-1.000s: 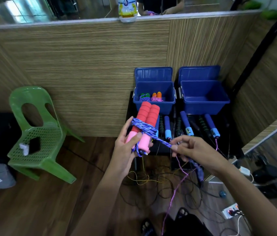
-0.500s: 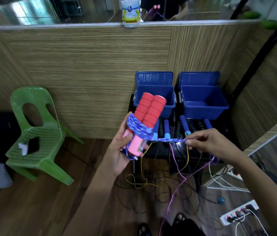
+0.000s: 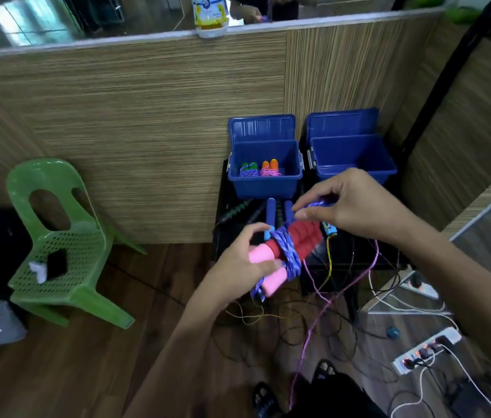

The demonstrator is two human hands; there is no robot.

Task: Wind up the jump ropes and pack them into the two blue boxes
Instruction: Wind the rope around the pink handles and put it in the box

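My left hand (image 3: 245, 263) grips the two red-and-pink handles (image 3: 301, 239) of a jump rope, held side by side and tilted. A blue-purple rope (image 3: 287, 251) is wound round their middle. My right hand (image 3: 349, 203) pinches the loose end of that rope just above the handles. Against the wall stand two open blue boxes: the left box (image 3: 263, 184) holds two wound ropes, one with green handles and one with orange; the right box (image 3: 355, 171) shows nothing inside. More jump ropes with blue and dark handles (image 3: 271, 212) lie on the black stand below the boxes.
A green plastic chair (image 3: 57, 239) stands at left with a small black thing on its seat. Loose cords and ropes tangle on the wooden floor (image 3: 313, 321). A white power strip (image 3: 425, 349) lies at right. My feet in sandals show at the bottom edge.
My left hand has tipped the handles over from upright to slanting right. My right hand has come up and over them with the rope's end, close above the bundle.
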